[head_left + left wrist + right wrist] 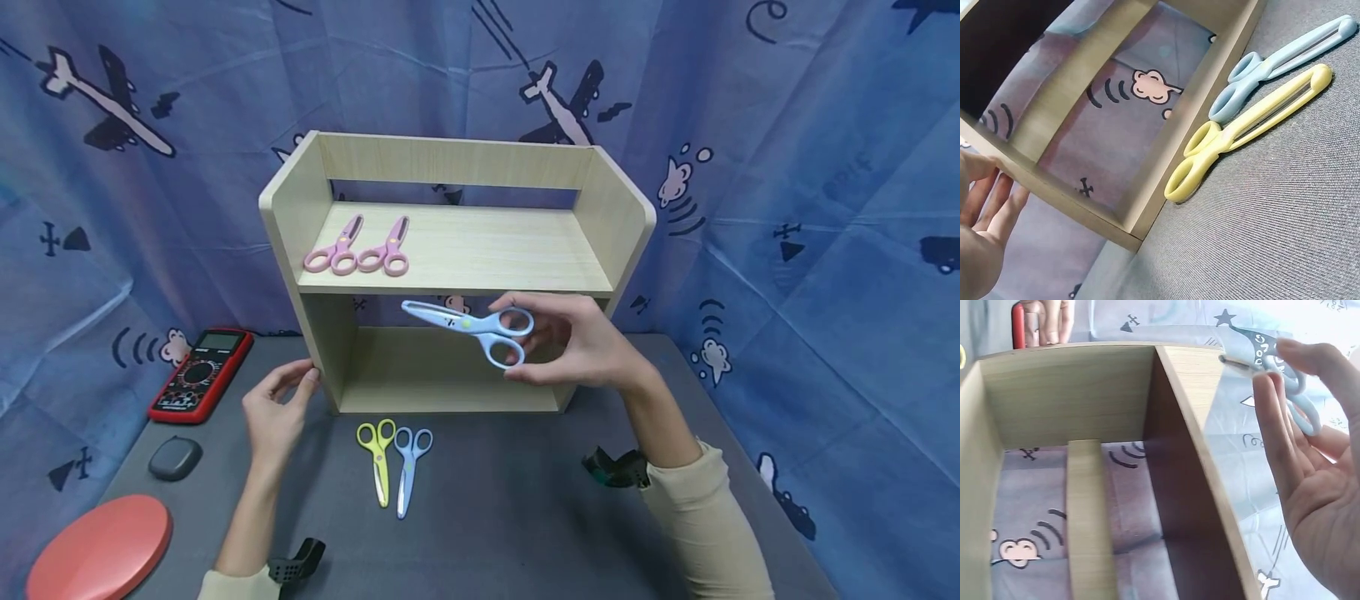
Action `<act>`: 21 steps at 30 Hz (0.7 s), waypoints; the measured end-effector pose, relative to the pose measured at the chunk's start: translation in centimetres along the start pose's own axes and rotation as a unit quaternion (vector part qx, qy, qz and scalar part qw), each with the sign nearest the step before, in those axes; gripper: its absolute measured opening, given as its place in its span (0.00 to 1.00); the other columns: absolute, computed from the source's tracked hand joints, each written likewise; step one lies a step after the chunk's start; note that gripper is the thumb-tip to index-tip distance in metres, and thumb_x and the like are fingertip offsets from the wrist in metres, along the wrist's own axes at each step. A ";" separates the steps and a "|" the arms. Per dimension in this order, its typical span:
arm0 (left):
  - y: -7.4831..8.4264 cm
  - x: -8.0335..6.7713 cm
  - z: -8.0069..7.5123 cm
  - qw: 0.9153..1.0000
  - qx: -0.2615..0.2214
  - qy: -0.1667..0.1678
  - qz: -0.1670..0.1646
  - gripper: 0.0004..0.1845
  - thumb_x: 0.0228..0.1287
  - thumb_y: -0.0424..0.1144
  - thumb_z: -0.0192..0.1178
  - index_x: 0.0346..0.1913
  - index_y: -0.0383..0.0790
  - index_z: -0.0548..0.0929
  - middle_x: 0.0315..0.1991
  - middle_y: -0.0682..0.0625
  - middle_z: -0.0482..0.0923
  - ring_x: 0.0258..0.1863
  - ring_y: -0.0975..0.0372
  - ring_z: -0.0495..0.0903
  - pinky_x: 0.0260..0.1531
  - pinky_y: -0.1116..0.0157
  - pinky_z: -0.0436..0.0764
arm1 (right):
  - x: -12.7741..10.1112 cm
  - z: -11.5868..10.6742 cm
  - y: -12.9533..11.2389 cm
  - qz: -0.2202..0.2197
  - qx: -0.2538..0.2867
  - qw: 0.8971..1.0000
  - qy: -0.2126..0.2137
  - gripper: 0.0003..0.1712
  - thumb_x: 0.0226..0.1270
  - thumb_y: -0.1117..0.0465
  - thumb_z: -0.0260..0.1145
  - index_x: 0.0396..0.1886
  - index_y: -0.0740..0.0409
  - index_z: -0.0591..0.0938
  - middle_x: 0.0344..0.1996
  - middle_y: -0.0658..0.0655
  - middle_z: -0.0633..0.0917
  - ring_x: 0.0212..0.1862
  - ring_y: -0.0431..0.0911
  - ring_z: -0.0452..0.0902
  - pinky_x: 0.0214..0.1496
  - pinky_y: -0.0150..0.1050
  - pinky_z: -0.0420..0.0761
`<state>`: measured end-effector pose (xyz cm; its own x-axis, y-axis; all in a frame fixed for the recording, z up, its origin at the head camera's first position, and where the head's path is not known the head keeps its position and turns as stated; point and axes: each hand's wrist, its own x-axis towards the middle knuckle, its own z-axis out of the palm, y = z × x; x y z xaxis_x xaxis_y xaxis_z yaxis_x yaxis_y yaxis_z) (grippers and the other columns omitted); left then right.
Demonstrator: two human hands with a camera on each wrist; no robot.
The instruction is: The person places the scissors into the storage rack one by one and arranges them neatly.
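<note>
My right hand [573, 342] pinches a pair of blue scissors [431, 314] by the handle loops, in front of the shelf's lower opening, with the blades toward the left. In the right wrist view the scissors' loops [1304, 409] sit between thumb and fingers. My left hand [277, 408] touches the left side panel of the wooden shelf [480, 392] near its bottom; its fingers [1007, 209] rest along the panel's outside edge. On the table before the shelf lie yellow scissors [381, 475] and a second blue pair [406, 483], side by side, loops toward the shelf.
Two pairs of pink scissors, one further left [345, 242] and one beside it [392, 248], lie on the upper shelf board. Left on the grey table are a red multimeter [201, 375], a dark rounded object [175, 458] and a red disc [101, 546]. A blue patterned curtain [420, 67] hangs behind.
</note>
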<state>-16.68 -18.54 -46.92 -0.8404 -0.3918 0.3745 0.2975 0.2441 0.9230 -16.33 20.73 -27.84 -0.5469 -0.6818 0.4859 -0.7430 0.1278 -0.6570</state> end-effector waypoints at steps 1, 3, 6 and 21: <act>0.0 0.0 0.0 1.000 -0.002 0.000 0.000 0.11 0.72 0.31 0.72 0.54 0.33 0.91 0.47 0.41 0.91 0.39 0.77 0.88 0.43 0.82 0.86 | 0.4 -0.2 -0.2 0.000 -0.003 1.000 0.005 0.39 0.51 0.79 0.83 0.66 0.72 0.79 0.45 0.64 0.88 0.36 0.42 0.92 0.43 0.41 0.95; -0.1 0.0 0.0 1.000 -0.006 0.000 0.001 0.11 0.72 0.31 0.72 0.54 0.33 0.91 0.46 0.44 0.91 0.40 0.76 0.88 0.43 0.82 0.86 | 1.2 -0.6 -0.5 0.000 -0.008 1.000 0.012 0.39 0.51 0.79 0.83 0.66 0.71 0.80 0.45 0.64 0.88 0.37 0.43 0.92 0.44 0.41 0.95; -0.1 0.1 -0.1 1.000 -0.015 0.000 0.003 0.11 0.72 0.31 0.72 0.54 0.33 0.91 0.45 0.49 0.91 0.40 0.75 0.89 0.43 0.81 0.87 | 2.3 -1.0 -0.9 0.004 -0.023 0.999 0.026 0.39 0.51 0.78 0.83 0.66 0.70 0.81 0.45 0.64 0.88 0.37 0.43 0.92 0.45 0.39 0.95; 0.2 0.1 0.0 0.998 -0.056 -0.001 -0.008 0.10 0.71 0.30 0.72 0.51 0.30 0.92 0.38 0.66 0.89 0.37 0.74 0.91 0.42 0.77 0.90 | 7.7 -1.7 -0.4 0.124 -0.112 0.978 0.128 0.37 0.54 0.65 0.88 0.64 0.62 0.84 0.47 0.62 0.90 0.40 0.47 0.91 0.49 0.37 0.94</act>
<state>-16.68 -18.55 -46.67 -0.8463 -0.3923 0.3603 0.3334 0.1372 0.9327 -20.89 16.61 -22.87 -0.7777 -0.4114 0.4753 -0.6261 0.4403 -0.6435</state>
